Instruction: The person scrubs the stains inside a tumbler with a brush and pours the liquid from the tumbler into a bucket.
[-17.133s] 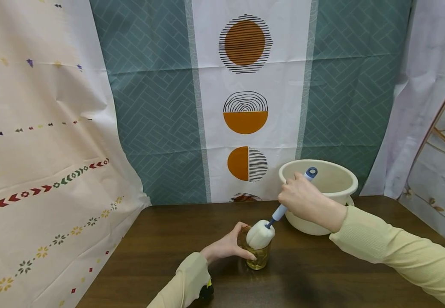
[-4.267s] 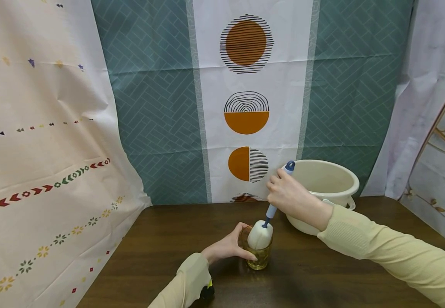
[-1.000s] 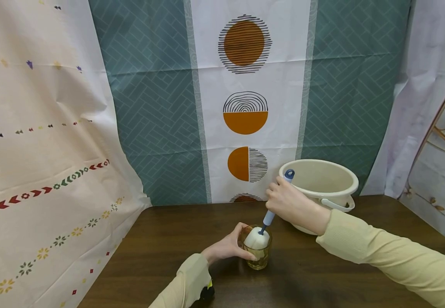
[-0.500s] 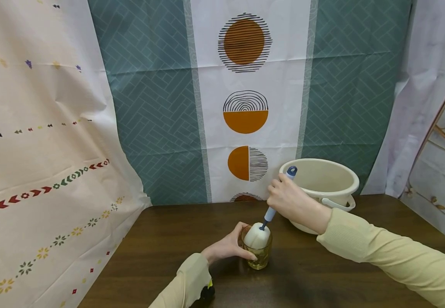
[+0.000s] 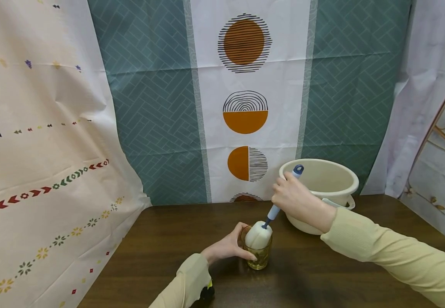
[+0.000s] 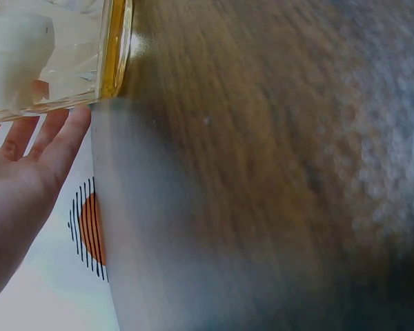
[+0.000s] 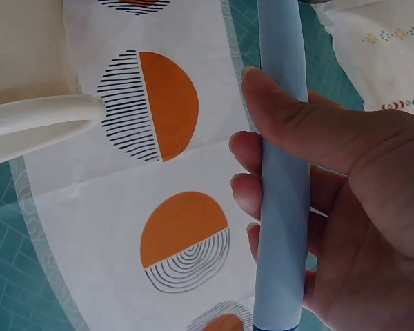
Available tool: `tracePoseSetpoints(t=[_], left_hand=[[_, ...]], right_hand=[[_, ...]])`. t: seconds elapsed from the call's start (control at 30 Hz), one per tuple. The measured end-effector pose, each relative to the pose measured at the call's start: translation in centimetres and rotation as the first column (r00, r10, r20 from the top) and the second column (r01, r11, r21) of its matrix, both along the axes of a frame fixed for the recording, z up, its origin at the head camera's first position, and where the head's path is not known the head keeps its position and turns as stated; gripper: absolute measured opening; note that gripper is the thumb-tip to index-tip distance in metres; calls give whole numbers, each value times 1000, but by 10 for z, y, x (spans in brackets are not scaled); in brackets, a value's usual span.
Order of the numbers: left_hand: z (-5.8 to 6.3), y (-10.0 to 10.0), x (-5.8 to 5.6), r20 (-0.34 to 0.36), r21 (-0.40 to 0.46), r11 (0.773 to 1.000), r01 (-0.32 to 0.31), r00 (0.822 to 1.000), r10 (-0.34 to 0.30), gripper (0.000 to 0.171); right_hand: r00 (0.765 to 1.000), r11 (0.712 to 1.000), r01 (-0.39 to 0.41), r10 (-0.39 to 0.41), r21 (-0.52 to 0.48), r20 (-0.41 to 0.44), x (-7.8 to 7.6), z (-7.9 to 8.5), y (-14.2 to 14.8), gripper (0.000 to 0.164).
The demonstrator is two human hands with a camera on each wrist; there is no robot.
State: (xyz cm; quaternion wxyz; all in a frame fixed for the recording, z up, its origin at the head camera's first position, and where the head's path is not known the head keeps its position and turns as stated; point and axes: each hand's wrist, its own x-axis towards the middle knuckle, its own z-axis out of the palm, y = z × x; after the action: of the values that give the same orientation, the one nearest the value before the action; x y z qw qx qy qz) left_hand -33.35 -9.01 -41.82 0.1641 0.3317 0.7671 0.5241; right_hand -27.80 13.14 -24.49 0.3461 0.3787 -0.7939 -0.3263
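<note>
An amber drinking glass (image 5: 259, 257) stands on the brown table, and my left hand (image 5: 228, 247) grips it round its side with thumb and fingers. In the left wrist view, the fingers of that hand (image 6: 41, 148) lie along the glass wall (image 6: 114, 55). My right hand (image 5: 297, 199) holds a sponge bottle brush by its light blue handle (image 7: 283, 179), fingers wrapped round it. The brush's white sponge head (image 5: 258, 235) sits partly inside the glass, its upper part above the rim. The handle tilts up to the right, ending in a dark blue loop.
Behind my right hand, a cream bucket (image 5: 322, 175) with a white handle (image 7: 41, 124) stands at the table's back right. A small black object (image 5: 207, 292) lies by my left sleeve. Patterned cloths (image 5: 157, 107) hang behind and beside the table (image 5: 168, 239).
Over the last second the brush handle has tilted further right, with my right hand shifting slightly right and up. The sponge head has risen a little in the glass. My left hand stays put.
</note>
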Motion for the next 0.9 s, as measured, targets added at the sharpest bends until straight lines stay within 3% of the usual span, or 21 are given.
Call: tracePoseSetpoints(t=[0.47, 0.9], left_hand=[[-1, 0, 2, -19, 1, 1000, -16, 1000, 16, 65], [0, 0, 1, -21, 2, 1000, -12, 1000, 12, 65]], right_hand=[[998, 999, 34, -34, -2, 56, 2, 2, 7, 15], [998, 999, -41, 41, -9, 38, 6, 4, 10, 18]])
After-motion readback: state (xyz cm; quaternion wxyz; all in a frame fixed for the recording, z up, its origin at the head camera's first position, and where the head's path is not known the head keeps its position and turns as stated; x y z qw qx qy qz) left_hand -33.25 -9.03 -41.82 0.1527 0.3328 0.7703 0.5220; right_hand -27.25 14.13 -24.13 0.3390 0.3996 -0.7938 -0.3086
